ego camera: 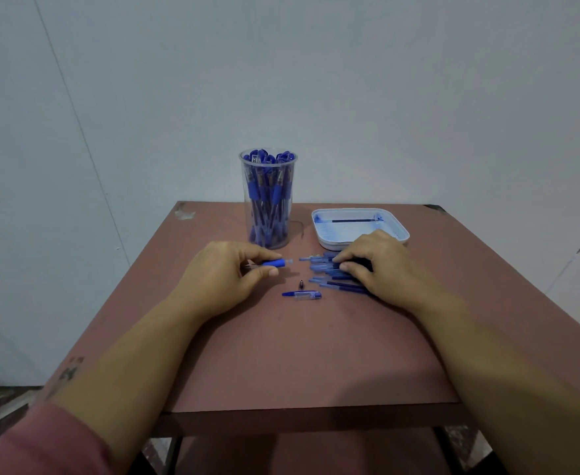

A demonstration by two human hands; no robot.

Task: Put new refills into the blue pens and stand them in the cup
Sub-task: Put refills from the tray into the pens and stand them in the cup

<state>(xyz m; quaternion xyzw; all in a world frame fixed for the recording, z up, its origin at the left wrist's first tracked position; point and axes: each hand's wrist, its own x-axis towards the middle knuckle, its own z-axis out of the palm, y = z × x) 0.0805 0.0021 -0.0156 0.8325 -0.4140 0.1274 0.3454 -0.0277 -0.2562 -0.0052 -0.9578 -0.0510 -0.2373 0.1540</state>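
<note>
Head view: a pen barrel (274,263) is pinched in the left hand (226,269), and the refills (329,272) are gripped under the right hand (374,265).
The barrel is held between thumb and curled fingers. The pen-filled cup (268,200) is seen just beyond the left hand, the white tray (360,234) just beyond the right; a pen cap (304,295) and a small dark tip (301,283) are laid between both hands.
</note>
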